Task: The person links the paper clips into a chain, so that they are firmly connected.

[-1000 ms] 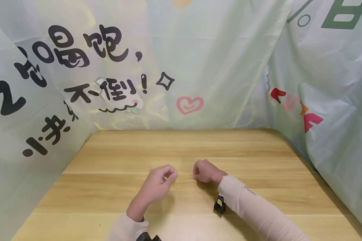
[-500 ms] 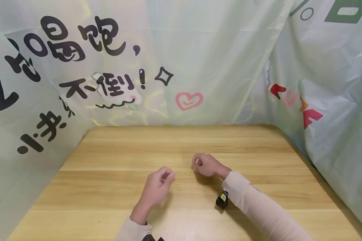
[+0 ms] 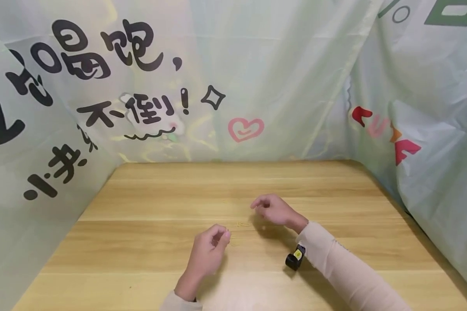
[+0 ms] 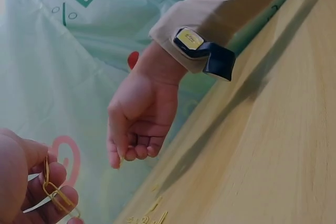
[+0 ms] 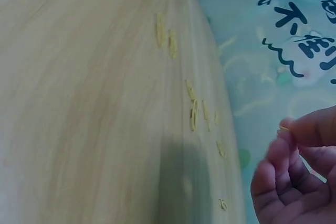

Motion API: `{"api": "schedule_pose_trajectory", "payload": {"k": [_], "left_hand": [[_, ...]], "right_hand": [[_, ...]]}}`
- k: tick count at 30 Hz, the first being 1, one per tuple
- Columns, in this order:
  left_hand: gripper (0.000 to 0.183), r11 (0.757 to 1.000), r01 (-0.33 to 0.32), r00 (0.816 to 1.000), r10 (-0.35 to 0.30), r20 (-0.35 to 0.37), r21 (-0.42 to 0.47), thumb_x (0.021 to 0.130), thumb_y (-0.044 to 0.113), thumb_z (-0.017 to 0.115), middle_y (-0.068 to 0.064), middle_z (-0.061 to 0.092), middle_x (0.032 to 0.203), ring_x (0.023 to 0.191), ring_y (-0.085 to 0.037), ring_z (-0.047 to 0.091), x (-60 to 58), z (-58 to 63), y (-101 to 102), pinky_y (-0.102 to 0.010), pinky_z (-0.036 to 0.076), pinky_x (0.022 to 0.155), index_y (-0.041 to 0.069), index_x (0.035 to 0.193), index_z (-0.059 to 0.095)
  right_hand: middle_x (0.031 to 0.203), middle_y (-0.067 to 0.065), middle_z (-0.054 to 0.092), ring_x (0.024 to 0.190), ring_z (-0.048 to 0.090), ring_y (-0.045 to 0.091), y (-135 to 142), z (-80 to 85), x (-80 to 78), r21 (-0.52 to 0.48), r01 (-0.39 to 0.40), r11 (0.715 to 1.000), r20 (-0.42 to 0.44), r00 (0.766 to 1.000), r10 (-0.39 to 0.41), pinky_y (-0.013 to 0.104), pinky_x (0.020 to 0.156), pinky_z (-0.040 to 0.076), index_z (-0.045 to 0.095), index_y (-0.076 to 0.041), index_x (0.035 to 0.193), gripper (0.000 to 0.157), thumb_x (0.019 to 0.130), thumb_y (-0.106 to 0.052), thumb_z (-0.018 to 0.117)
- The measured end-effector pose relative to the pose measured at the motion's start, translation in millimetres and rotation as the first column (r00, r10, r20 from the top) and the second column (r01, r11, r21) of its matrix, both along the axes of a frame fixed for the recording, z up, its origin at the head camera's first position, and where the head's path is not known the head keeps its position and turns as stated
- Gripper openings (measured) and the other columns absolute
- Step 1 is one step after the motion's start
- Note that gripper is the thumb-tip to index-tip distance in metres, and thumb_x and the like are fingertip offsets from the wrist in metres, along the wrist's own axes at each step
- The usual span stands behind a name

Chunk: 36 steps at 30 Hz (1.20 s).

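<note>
My left hand (image 3: 208, 251) pinches a short chain of linked gold paper clips (image 4: 48, 177), which hangs across its fingers in the left wrist view. Between the thumb and forefinger of my right hand (image 3: 277, 211) is one small gold paper clip (image 5: 284, 128), mostly hidden by the fingertips. Both hands are raised over the middle of the wooden table (image 3: 148, 194), the right one farther back and apart from the left. Several loose gold paper clips (image 5: 193, 115) lie scattered on the tabletop, between and below the hands.
Printed pale green cloth (image 3: 288, 86) hangs along the back and both sides of the table. A black strap with a camera mount (image 3: 295, 258) sticks out under the right sleeve (image 3: 334, 263).
My right hand has risen from beside the loose clips and shifted slightly right, a clip in its fingertips. The left hand has come a little nearer the body, still holding its clips.
</note>
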<state>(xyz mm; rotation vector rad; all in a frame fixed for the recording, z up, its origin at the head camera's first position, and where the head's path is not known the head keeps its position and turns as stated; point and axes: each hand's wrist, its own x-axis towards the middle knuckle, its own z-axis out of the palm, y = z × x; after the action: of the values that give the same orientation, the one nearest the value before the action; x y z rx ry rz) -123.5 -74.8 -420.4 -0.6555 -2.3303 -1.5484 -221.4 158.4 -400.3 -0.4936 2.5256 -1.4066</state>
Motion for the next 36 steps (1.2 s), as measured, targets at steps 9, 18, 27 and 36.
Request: {"api": "schedule_pose_trajectory", "payload": {"k": [9, 18, 27, 36], "left_hand": [[0.012, 1.0, -0.009, 1.0, 0.009, -0.002, 0.011, 0.096, 0.008, 0.058, -0.005, 0.063, 0.075, 0.068, -0.009, 0.057, -0.5, 2.0, 1.3, -0.024, 0.051, 0.065, 0.005, 0.087, 0.064], [0.011, 1.0, -0.014, 1.0, 0.014, 0.015, 0.007, 0.096, 0.01, 0.058, -0.005, 0.064, 0.076, 0.068, -0.01, 0.058, 0.8, 4.0, 0.8, -0.025, 0.052, 0.066, 0.005, 0.088, 0.065], [0.012, 1.0, -0.005, 1.0, 0.005, 0.02, -0.012, 0.096, 0.01, 0.058, -0.005, 0.064, 0.076, 0.068, -0.008, 0.056, 5.2, 2.7, -1.2, -0.024, 0.051, 0.065, 0.005, 0.088, 0.065], [0.012, 1.0, -0.01, 1.0, 0.01, -0.01, 0.009, 0.096, 0.01, 0.059, -0.005, 0.063, 0.073, 0.065, -0.006, 0.053, 0.7, 3.9, 1.0, -0.023, 0.049, 0.061, 0.006, 0.086, 0.065]], "right_hand": [[0.071, 0.007, 0.049, 0.069, 0.048, 0.025, -2.0, 6.5, 5.1, -0.167, -0.023, 0.986, 0.04, 0.999, 0.03, 0.036, 0.062, 0.045, 0.053, 0.009, 0.126, 0.029, 0.1, -0.002, 0.044], [0.081, 0.01, 0.051, 0.075, 0.05, 0.019, -3.3, 6.7, 9.7, -0.23, -0.01, 0.973, 0.113, 0.993, 0.037, 0.047, 0.084, 0.05, 0.049, 0.008, 0.132, 0.034, 0.1, -0.002, 0.04], [0.085, 0.007, 0.049, 0.076, 0.052, 0.021, -6.4, 8.3, 16.5, -0.364, 0.012, 0.932, 0.206, 0.976, 0.068, 0.036, 0.075, 0.049, 0.049, 0.007, 0.128, 0.03, 0.1, 0.001, 0.039], [0.107, 0.024, 0.058, 0.093, 0.064, 0.02, -4.3, 13.3, 13.7, -0.372, 0.037, 0.927, 0.195, 0.98, 0.039, 0.036, 0.09, 0.052, 0.055, 0.013, 0.112, 0.018, 0.098, 0.004, 0.049]]}}
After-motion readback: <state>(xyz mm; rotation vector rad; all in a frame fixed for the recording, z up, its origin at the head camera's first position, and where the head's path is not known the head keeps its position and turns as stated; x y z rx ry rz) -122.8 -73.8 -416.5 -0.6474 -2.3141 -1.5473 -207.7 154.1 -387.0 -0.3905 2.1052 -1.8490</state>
